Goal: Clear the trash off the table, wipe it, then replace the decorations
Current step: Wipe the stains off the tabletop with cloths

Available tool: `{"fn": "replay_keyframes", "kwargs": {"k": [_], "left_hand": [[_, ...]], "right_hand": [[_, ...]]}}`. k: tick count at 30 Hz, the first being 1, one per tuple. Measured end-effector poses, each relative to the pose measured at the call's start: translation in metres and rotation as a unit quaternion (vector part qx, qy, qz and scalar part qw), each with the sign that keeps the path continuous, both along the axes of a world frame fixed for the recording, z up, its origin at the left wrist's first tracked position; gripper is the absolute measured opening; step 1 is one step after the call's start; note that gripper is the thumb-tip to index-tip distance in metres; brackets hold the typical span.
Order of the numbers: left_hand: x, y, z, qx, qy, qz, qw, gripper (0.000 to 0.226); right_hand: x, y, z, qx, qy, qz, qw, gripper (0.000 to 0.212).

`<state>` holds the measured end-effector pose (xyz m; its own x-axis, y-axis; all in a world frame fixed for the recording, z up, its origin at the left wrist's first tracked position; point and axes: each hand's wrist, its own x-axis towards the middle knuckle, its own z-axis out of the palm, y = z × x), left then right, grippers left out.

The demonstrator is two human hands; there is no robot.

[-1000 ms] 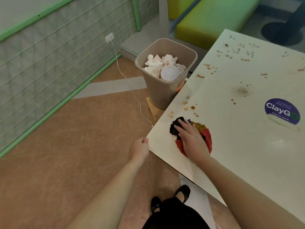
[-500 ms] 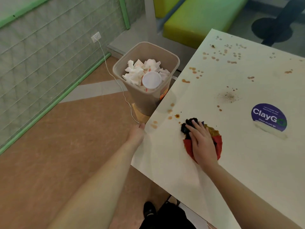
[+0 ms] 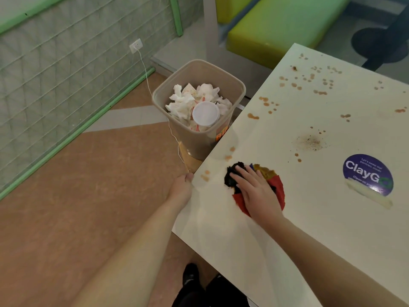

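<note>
Since a moment ago your right hand (image 3: 257, 191) has pushed the cloth (image 3: 274, 185) further up the table (image 3: 309, 218), away from the near corner, and your left hand (image 3: 181, 188) has slid along the edge with it.

Head view now: right hand lies flat, fingers straight, pressing the cloth down. Left hand grips the table edge at nine o'clock of the cloth, fingers curled over it. Brown spots (image 3: 309, 80) run from eleven to one o'clock, with a gritty smudge (image 3: 309, 141) at two. I'd say keep the palm pressure even and sweep towards twelve. The bin (image 3: 198, 107), full of tissues, stands just beside the edge at eleven; open tabletop lies right, around the sticker (image 3: 367, 173).
</note>
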<state>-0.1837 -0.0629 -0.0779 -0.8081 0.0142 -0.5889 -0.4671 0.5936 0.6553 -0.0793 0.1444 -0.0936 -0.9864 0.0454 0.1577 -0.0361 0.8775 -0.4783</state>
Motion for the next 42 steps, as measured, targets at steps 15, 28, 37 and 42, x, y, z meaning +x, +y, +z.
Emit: {"fn": "replay_keyframes", "kwargs": {"k": [15,28,37,42], "left_hand": [[0.002,-0.002,0.006,0.034,-0.016,-0.016,0.999,0.034],[-0.006,-0.009,0.011,0.047,-0.049,-0.073,0.995,0.038],[-0.008,-0.01,0.014,0.055,-0.041,-0.105,0.992,0.037],[-0.014,-0.013,0.011,0.04,-0.045,-0.15,0.987,0.034]], "right_hand": [[0.003,-0.031,-0.002,0.02,0.031,-0.049,0.998,0.034],[-0.019,-0.047,0.019,0.103,-0.004,-0.172,0.98,0.028],[-0.04,-0.054,0.02,0.083,-0.01,-0.305,0.949,0.026],[-0.035,-0.05,0.019,0.131,0.001,-0.275,0.952,0.028]]}}
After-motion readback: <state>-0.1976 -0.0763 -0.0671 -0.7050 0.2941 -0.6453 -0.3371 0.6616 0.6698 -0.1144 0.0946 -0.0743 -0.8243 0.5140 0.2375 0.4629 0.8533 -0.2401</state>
